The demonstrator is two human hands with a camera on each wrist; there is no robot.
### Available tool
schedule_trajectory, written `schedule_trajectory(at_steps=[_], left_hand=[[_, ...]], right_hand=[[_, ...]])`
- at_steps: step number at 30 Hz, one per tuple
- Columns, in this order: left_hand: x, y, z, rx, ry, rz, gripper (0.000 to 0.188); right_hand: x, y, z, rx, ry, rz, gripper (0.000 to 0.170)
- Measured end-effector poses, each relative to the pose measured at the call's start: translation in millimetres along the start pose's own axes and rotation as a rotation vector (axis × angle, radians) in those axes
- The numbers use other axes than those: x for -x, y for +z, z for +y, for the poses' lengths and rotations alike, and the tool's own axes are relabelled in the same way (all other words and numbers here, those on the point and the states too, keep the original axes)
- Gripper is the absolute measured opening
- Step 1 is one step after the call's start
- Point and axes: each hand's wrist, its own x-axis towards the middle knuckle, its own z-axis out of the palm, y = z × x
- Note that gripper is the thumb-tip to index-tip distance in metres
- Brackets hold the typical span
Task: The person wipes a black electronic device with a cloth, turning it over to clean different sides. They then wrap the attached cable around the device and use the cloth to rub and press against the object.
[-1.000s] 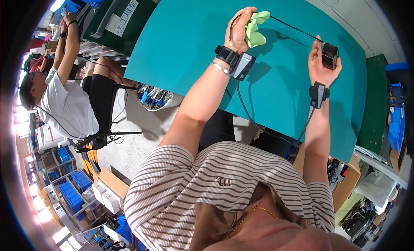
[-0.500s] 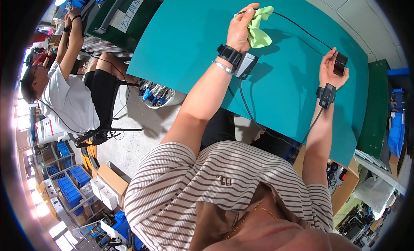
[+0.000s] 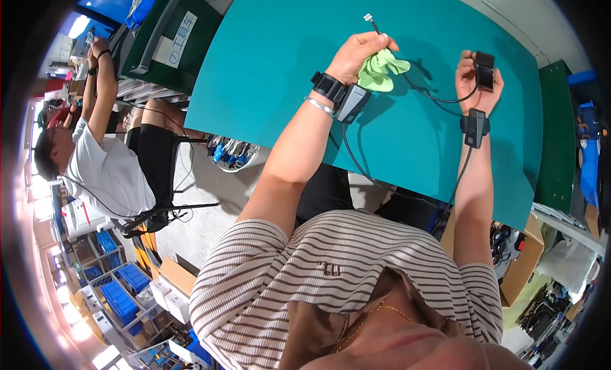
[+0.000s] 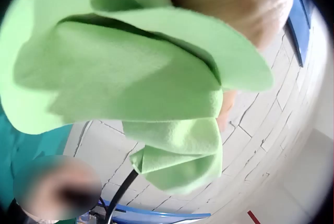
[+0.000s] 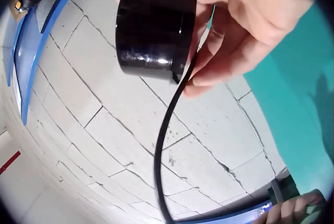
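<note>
My left hand (image 3: pixel 352 59) grips a crumpled light green cloth (image 3: pixel 384 69), wrapped about a thin black cable (image 3: pixel 445 100). Beyond the fingertips pokes the cable's end with a small white connector (image 3: pixel 368 18). In the left wrist view the cloth (image 4: pixel 120 73) covers most of the fingers, and the cable (image 4: pixel 121 195) comes out below it. My right hand (image 3: pixel 478 93) holds a glossy black cylinder (image 3: pixel 485 72). The right wrist view shows the cylinder (image 5: pixel 155 26) between thumb and fingers, the cable (image 5: pixel 159 156) hanging down past the fingertips. Between the hands the cable sags in a curve.
Both hands are over a teal tabletop (image 3: pixel 280 71). A green cabinet (image 3: pixel 557 134) stands at the right, another dark green cabinet (image 3: pixel 168 42) at the left. A bin of cables (image 3: pixel 232 155) sits beside the table. Another person (image 3: pixel 108 160) sits at the far left.
The cable was stretched nearly straight between the hands and now hangs slack. The left hand has come down towards the body, with the connector end now sticking out. The right hand has moved back left.
</note>
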Motion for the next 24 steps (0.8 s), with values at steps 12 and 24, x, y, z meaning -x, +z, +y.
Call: schedule_trajectory(at_steps=[12, 24], left_hand=[[-2, 9, -3, -0.135, -0.113, -0.116, 0.033], [-7, 10, -20, -0.283, -0.211, -0.219, 0.031]], right_hand=[[5, 10, 34, 0.295, 0.307, -0.055, 0.063], [8, 18, 50, 0.468, 0.351, -0.047, 0.058]])
